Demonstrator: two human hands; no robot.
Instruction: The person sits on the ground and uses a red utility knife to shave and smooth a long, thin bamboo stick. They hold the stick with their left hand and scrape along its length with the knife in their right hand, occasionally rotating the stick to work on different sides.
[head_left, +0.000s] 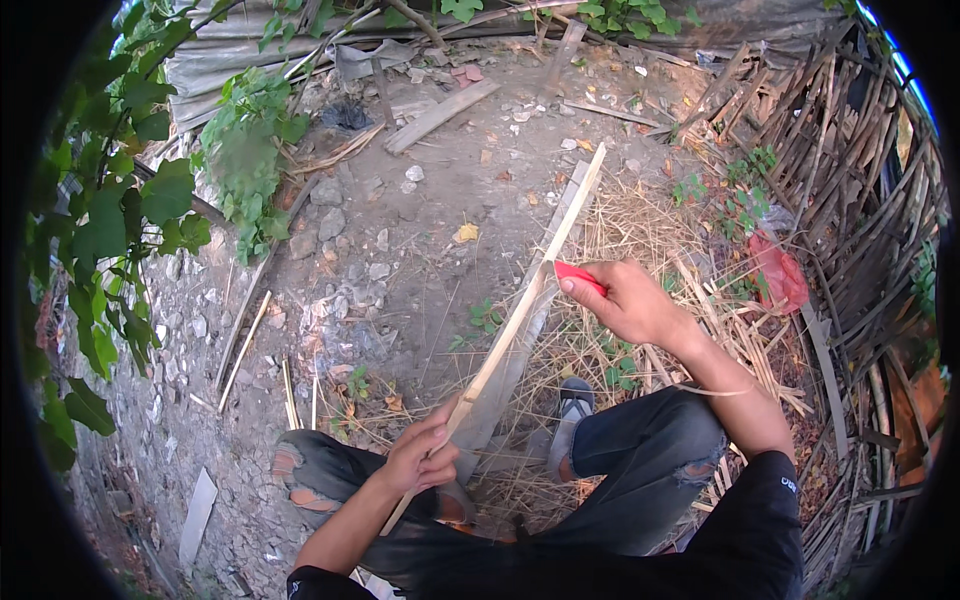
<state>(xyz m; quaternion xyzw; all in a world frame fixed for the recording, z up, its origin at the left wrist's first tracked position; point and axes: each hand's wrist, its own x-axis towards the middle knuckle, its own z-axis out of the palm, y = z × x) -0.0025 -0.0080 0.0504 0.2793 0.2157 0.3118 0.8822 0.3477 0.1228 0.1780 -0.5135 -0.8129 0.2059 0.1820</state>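
A long pale wooden strip (pixel 508 330), perhaps split bamboo, slants from my lap away to the far right. Closed fingers of my left hand (pixel 422 455) grip its lower part, just above my left thigh. My right hand (pixel 638 303) is wrapped round a red-handled knife (pixel 580 277). The knife's short blade meets the strip's right side at about its middle; how deep it bites cannot be made out. Under and beside the strip lies a flat grey board (pixel 498 415), reaching back between my feet.
Thin shavings (pixel 640 225) and cut sticks (pixel 745 345) litter the ground to the right. A stacked-stick fence (pixel 830 180) curves along the right side, with a red plastic bag (pixel 778 272) near it. A loose plank (pixel 442 116) lies farther back. Leafy vines (pixel 105 230) hang at left.
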